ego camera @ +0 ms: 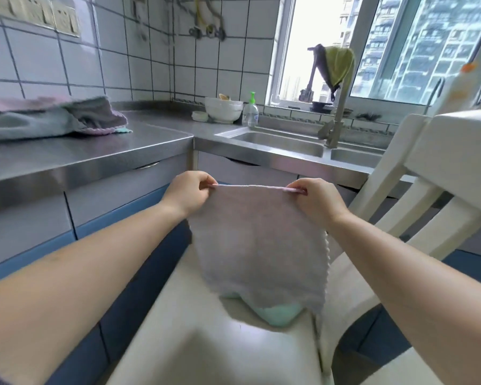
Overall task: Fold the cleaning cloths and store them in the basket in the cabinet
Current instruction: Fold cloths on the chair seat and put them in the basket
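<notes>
Grey fleecy cleaning cloth with pink edging (257,240) hangs over the white wooden chair seat (195,340). Left hand (188,191) and right hand (315,200) each pinch a top corner. Mint-green cloth (278,315) beneath its hem. More cloths heaped (53,118) on the steel counter (100,151).

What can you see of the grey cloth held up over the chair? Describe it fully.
The grey cloth looks like soft fleecy fabric with a pinkish scalloped trim. It hangs flat, its top edge stretched between the left hand and right hand, each pinching a corner. Its bottom edge drapes over a mint-green cloth on the white chair.
</notes>
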Demonstrator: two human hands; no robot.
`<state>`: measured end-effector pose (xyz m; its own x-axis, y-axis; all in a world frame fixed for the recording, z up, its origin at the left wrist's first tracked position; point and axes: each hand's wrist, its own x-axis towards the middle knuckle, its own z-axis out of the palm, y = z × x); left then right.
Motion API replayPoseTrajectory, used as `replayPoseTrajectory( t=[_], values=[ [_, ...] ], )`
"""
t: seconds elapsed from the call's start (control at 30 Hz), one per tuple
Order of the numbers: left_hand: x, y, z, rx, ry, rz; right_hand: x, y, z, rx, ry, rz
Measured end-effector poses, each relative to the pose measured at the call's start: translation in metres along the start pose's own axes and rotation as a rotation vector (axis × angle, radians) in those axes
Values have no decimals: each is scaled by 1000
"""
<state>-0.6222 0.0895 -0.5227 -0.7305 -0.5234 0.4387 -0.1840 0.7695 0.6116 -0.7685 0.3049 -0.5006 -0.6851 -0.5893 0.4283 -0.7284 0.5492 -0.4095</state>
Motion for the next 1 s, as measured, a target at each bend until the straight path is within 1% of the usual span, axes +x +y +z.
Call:
replayPoseTrajectory(
  t=[0.07,0.17,0.27,0.37,0.43,0.5,0.57,0.7,0.77,0.83,0.93,1.0],
  values=[
    [6,2,-20,51,48,11,4,-13,4,30,19,35],
    [3,1,-49,134,129,49,-2,-29,10,40,54,-5],
    [-21,-10,-71,197,128,110,-22,-37,14,72,78,-70],
    [-67,-32,-80,169,11,113,-60,-39,32,159,35,-106],
    [-103,-49,-77,159,-128,59,-91,-32,54,164,-32,-120],
    [-141,-66,-66,123,-246,-25,-122,-20,80,105,-100,-123],
    [-175,-82,-52,121,-317,-97,-152,-6,105,45,-188,-103],
    [-234,-110,-18,140,-450,-183,-212,14,145,28,-394,14],
    [-257,-122,-5,142,-502,-231,-235,20,159,19,-498,42],
    [-272,-130,4,130,-517,-275,-250,24,166,25,-573,51],
    [-282,-135,9,132,-548,-294,-259,30,165,59,-609,58],
    [-287,-134,12,148,-577,-286,-263,34,163,37,-631,52]
  ],
)
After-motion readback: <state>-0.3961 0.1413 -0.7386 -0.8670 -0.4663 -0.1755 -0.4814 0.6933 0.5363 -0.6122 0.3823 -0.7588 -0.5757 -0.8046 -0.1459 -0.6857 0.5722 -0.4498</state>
